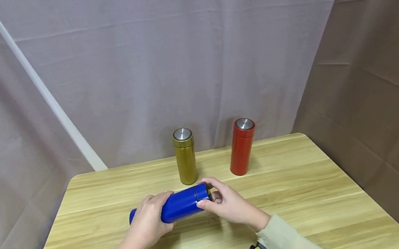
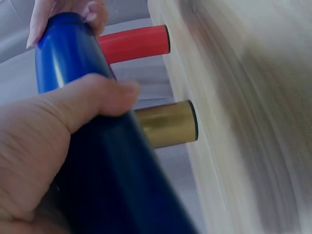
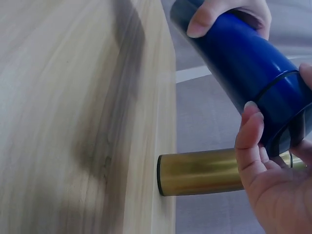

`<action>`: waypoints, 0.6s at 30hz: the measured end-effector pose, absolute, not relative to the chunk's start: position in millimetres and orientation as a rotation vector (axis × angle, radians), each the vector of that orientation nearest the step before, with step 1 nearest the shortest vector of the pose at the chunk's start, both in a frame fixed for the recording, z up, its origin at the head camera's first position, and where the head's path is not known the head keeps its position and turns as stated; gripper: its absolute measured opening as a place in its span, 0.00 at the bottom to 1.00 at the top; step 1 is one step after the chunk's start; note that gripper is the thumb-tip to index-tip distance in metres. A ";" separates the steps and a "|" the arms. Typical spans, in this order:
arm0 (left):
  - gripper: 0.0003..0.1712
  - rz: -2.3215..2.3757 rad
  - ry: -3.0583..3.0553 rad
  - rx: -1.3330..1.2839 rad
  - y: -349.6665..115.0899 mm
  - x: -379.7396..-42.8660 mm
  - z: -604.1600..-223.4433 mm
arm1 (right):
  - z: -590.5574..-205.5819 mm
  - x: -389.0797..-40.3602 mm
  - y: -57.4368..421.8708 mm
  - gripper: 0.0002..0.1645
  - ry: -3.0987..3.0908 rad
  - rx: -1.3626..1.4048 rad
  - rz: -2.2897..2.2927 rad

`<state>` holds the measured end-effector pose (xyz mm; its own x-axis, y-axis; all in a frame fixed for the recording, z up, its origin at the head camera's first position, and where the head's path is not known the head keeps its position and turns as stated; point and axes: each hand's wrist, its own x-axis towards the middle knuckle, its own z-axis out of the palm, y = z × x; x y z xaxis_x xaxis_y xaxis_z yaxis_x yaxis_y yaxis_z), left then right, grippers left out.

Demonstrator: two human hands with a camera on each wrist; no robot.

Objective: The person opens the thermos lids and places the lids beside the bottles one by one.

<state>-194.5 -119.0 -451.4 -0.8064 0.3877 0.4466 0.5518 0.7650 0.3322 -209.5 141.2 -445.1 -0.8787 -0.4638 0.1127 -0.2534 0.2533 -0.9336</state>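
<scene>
A blue thermos flask [image 1: 181,205] lies tilted in the air above the table, its lid end to the right and slightly higher. My left hand [image 1: 149,219] grips the body near its base, the thumb across it in the left wrist view. At the other end, my right hand [image 1: 229,203] pinches the lid [image 3: 287,95] between thumb and fingers. The dark seam between lid and body shows in the right wrist view. Behind the hands, a gold thermos flask [image 1: 186,160] stands upright, and a red thermos flask [image 1: 241,148] stands to its right.
The wooden table [image 1: 91,199] has light grain and rounded back corners. Grey curtains [image 1: 184,67] hang close behind it, with a brown curtain [image 1: 381,107] along the right side. The gold and red flasks stand near the back edge.
</scene>
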 end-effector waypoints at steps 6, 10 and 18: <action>0.50 -0.433 -2.544 -0.664 -119.3 -191.7 -452.6 | -444.6 -211.9 139.1 0.38 2.380 -0.598 -1.661; 0.50 -0.328 -2.433 -0.637 -118.9 -189.5 -452.5 | -439.5 -209.6 136.2 0.38 2.344 -0.534 -1.694; 0.48 -0.305 -2.280 -0.660 -116.9 -188.5 -455.3 | -435.6 -206.6 133.6 0.31 2.270 -0.461 -1.799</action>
